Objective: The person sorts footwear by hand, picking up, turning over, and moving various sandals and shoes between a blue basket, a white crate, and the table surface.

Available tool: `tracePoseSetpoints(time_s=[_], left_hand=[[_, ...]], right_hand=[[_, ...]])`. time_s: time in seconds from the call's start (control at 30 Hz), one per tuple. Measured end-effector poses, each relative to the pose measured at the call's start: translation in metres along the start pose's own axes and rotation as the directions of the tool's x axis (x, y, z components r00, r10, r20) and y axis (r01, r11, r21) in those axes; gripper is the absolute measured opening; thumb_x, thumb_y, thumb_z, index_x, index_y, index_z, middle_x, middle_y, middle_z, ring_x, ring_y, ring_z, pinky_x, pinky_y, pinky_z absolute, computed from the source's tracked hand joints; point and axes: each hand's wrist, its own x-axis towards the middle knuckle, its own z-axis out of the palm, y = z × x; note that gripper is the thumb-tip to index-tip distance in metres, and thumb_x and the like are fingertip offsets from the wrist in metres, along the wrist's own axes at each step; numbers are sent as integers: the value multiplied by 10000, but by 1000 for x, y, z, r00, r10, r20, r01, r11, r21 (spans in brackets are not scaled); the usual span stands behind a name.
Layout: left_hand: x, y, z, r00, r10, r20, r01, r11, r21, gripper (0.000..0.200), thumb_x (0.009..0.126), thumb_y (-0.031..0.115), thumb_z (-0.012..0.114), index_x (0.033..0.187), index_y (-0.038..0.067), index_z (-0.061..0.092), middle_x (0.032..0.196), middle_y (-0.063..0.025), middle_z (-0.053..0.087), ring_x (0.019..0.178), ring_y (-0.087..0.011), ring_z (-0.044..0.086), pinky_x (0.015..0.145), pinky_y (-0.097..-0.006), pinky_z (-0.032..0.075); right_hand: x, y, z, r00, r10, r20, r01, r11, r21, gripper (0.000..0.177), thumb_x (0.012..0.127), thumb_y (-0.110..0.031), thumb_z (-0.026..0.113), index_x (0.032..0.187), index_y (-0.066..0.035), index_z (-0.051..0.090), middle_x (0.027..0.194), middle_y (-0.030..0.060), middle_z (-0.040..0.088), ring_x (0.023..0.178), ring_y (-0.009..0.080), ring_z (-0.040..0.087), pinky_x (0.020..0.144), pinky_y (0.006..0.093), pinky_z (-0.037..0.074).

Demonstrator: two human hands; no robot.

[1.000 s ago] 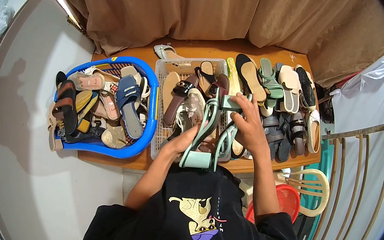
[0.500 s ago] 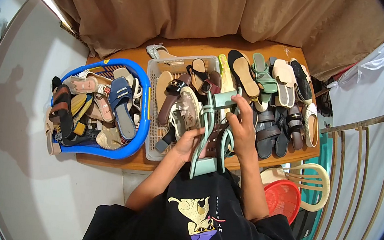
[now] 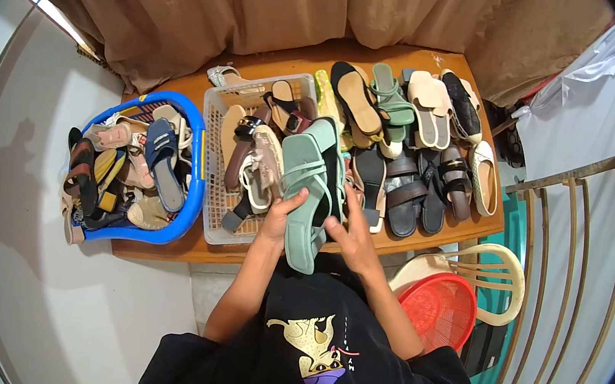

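A pair of pale green strappy heeled sandals (image 3: 305, 215) is held side by side in front of my chest, soles against each other at an angle. My left hand (image 3: 281, 216) grips the left edge of the nearer sandal, thumb on its straps. My right hand (image 3: 354, 236) holds the pair from the right, its fingers against the dark-lined second sandal. Just behind the held pair stands a clear plastic basket (image 3: 212, 226) with several sandals and shoes in it.
A blue-rimmed basket (image 3: 199, 171) full of mixed shoes is at the left. Rows of sandals and flats (image 3: 407, 196) cover the right part of the wooden table (image 3: 238, 255). A red basket (image 3: 437, 308) sits on a cream chair (image 3: 509, 282) at the lower right.
The green sandals have turned from sideways, edges toward me, to show the front sandal's upper face. Both hands have shifted left and closer together around them. The view has moved slightly.
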Motion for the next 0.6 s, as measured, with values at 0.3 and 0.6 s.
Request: tracePoseSetpoints(time_s=[0.3,0.6], left_hand=[[2,-47,47,989,124,-77,-107,975,193,414,998,218,691,1355,22,618,1249,-76,693,1104,-166,660,955,-309,516],[5,-88,58,998,-56,-38,66,938,342,398,1015,246,685,1323,0,630,1217,-77,689,1111,-146,629,970,-302,488]], right_hand=[[-13,32,-32,996,82,-29,-83,996,-14,873,909,-208,764,1585,62,281,1530,222,472,1425,278,456,1192,378,325],[-50,36,-48,925,227,-305,-244,970,-17,701,854,-128,687,1481,55,431,1367,229,584,1316,282,551,1130,376,395]])
